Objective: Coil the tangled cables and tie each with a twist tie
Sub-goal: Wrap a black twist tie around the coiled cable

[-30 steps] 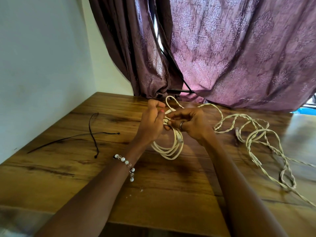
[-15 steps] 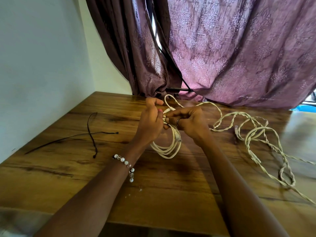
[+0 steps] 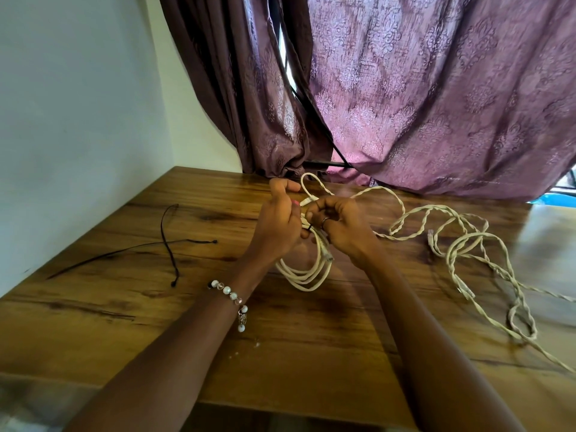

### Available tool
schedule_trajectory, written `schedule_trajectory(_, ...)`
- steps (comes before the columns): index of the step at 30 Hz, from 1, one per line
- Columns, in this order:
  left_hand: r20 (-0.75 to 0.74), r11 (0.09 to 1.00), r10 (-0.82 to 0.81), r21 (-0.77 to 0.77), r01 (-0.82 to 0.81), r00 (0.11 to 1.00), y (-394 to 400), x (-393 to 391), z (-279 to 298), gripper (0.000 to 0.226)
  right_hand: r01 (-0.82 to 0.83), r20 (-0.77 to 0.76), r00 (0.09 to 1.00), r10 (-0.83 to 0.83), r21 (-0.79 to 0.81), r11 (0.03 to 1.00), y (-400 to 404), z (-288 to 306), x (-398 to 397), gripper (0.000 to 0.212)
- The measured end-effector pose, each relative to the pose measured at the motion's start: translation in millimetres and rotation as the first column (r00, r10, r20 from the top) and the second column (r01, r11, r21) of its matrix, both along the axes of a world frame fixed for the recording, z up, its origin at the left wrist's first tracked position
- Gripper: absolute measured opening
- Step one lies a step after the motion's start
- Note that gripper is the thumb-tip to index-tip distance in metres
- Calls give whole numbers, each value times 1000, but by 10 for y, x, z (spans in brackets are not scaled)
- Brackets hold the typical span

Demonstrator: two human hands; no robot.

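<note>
While my left hand (image 3: 277, 226) grips the coiled cable (image 3: 307, 274) at mid-frame, my right hand (image 3: 338, 227) pinches a dark tie (image 3: 309, 228) around it, not yet fastened, I judge. Right of frame, the tangled cable (image 3: 467, 244) waits on the surface (image 3: 187, 322); spare ties (image 3: 170, 241) lie left.

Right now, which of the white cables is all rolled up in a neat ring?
The coiled cable held between the left hand and right hand. The twisted cables to its right sprawl loose on the table.
</note>
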State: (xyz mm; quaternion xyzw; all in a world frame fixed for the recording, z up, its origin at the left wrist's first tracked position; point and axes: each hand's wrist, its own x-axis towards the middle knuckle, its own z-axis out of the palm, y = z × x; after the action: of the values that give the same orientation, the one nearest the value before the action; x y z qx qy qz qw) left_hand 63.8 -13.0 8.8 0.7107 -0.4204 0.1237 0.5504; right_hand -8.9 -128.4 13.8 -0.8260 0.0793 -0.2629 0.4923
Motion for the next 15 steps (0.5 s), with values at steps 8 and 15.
schedule_trajectory(8, -47, 1000, -12, -14, 11, 999, 18, 15, 0, 24, -67, 16, 998, 66, 220, 973, -16, -4, -45, 6)
schedule_trajectory(15, -57, 1000, 2, -15, -3, 998, 13, 7, 7, 23, -125, -4, 991, 136, 354, 927, -128, 8, -112, 17)
